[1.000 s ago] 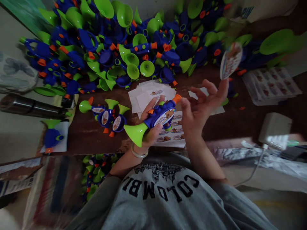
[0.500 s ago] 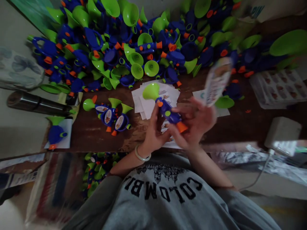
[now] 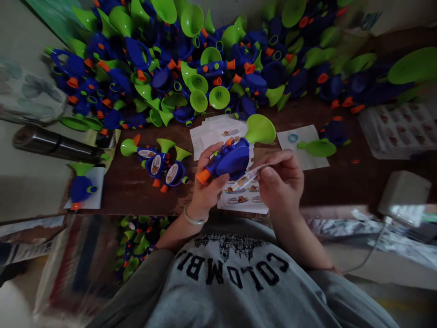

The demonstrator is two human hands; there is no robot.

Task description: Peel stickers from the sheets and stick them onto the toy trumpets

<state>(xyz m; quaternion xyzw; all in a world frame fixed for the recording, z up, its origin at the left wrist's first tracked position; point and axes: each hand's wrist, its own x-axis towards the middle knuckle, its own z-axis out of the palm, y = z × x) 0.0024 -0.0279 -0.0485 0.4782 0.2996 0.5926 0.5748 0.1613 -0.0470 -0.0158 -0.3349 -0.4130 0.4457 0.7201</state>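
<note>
My left hand [image 3: 208, 182] grips a blue toy trumpet [image 3: 232, 159] with a green bell and an orange mouthpiece; its plain oval side faces up. Between the thumb and fingers of my right hand [image 3: 282, 180] is an oval printed sticker [image 3: 251, 176], held close beside the trumpet's body. Whether the sticker touches the trumpet I cannot tell. Below both hands lie sticker sheets [image 3: 235, 205] with rows of printed ovals. To the left, several toy trumpets with oval stickers [image 3: 156, 165] lie grouped on the brown table [image 3: 129, 196].
A large heap of toy trumpets [image 3: 198, 82] fills the back of the table. At left are a dark flask [image 3: 51, 143] and one trumpet [image 3: 81, 187] on white paper. A plastic tray [image 3: 392, 132] and a white box with a cable [image 3: 404, 196] stand at right.
The trumpet has been turned over, so its bell now points right and its flat side shows. My right hand has let go of it and lowered the sticker to its side.
</note>
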